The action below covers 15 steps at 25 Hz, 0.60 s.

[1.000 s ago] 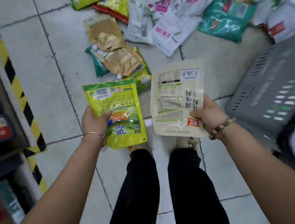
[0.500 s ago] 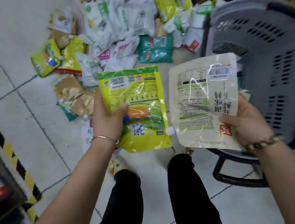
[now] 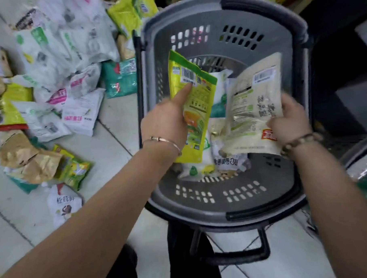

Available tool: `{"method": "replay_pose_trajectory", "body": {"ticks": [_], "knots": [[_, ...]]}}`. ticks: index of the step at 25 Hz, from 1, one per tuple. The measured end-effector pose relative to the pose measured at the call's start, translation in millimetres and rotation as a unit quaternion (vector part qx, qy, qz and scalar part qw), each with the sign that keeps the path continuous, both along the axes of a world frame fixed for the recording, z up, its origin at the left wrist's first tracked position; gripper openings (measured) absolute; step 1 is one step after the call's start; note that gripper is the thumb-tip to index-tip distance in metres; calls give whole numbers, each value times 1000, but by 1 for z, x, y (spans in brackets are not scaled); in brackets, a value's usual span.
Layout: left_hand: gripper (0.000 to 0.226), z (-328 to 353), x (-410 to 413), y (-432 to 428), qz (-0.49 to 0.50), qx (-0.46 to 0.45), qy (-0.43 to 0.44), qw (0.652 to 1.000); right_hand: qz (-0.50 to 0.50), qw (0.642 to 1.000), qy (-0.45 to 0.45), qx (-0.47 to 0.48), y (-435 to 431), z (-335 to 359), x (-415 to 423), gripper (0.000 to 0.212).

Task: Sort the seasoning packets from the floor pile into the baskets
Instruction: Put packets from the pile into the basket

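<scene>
A grey plastic basket (image 3: 219,205) with slotted walls stands on the tiled floor in front of me. Over its opening my left hand (image 3: 165,121) grips a yellow-green seasoning packet (image 3: 195,101), thumb stretched up its printed back. Beside it my right hand (image 3: 288,120) holds a cream packet (image 3: 248,112) with a red logo by its lower right corner. Both packets hang inside the basket's rim, above several white and green packets (image 3: 223,159) lying on its bottom. The floor pile of packets (image 3: 61,74) spreads to the left.
Brown paper pouches (image 3: 28,159) and a green-yellow packet (image 3: 76,170) lie on the floor at lower left. The basket's dark pull handle (image 3: 234,256) sticks out toward my legs. A second basket's rim (image 3: 358,150) shows at the right edge, beside dark shelving.
Both hands have carried their packets forward and right, from beside the basket to over its opening. The view has swung so the basket now sits in the centre.
</scene>
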State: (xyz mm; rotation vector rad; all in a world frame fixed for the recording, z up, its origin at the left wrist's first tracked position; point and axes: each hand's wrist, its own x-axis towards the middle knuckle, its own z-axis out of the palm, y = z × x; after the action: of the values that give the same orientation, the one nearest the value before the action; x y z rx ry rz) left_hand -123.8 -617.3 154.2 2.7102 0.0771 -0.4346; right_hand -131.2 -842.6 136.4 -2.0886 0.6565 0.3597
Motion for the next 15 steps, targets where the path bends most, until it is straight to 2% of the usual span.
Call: {"method": "replay_pose_trajectory", "body": {"ticks": [4, 6, 8, 11, 13, 15], "knots": [[73, -67, 63, -38, 9, 60, 56, 997, 1, 999, 6, 31, -4, -71, 46, 60], [77, -105, 82, -45, 44, 36, 95, 994, -19, 999, 26, 29, -5, -108, 58, 56], [75, -139, 87, -43, 79, -2, 152, 985, -11, 995, 90, -39, -7, -139, 54, 59], [72, -166, 75, -31, 91, 36, 195, 976, 67, 969, 175, -163, -13, -163, 31, 69], [80, -172, 56, -30, 50, 81, 154, 984, 144, 958, 136, -207, -15, -164, 19, 70], [86, -176, 33, -37, -42, 119, 136, 983, 220, 949, 108, -199, -11, -166, 12, 70]]}}
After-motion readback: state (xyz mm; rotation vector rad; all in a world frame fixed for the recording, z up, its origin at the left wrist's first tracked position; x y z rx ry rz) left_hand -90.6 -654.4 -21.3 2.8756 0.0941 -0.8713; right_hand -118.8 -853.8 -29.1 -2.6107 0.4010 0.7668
